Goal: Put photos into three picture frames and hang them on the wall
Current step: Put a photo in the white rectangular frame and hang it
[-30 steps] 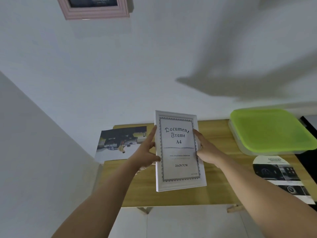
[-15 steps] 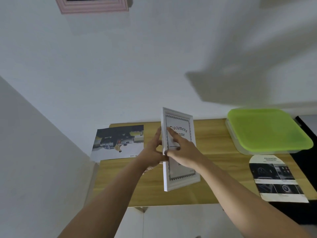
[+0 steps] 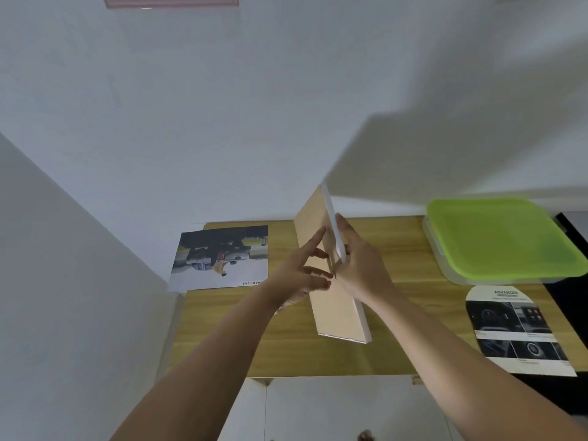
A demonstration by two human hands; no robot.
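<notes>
A white A4 picture frame [image 3: 337,310] is held upright over the wooden table [image 3: 397,338], turned so that its tan backboard faces me. My right hand [image 3: 359,265] grips its right edge. My left hand [image 3: 302,275] lies with spread fingers against the backboard. A car photo [image 3: 222,259] rests on the table's left end, overhanging the edge. A second printed sheet [image 3: 518,332] with dark car pictures lies at the right. The bottom edge of a pink frame [image 3: 171,0] hangs on the wall at the top.
A clear box with a green lid [image 3: 502,237] stands at the table's back right. A dark surface [image 3: 572,300] borders the table on the right. White walls meet in a corner at the left.
The frame has been turned about its long axis: its printed front faced me, and now its backboard does. My left hand has opened flat on the back. The view has tilted down a little.
</notes>
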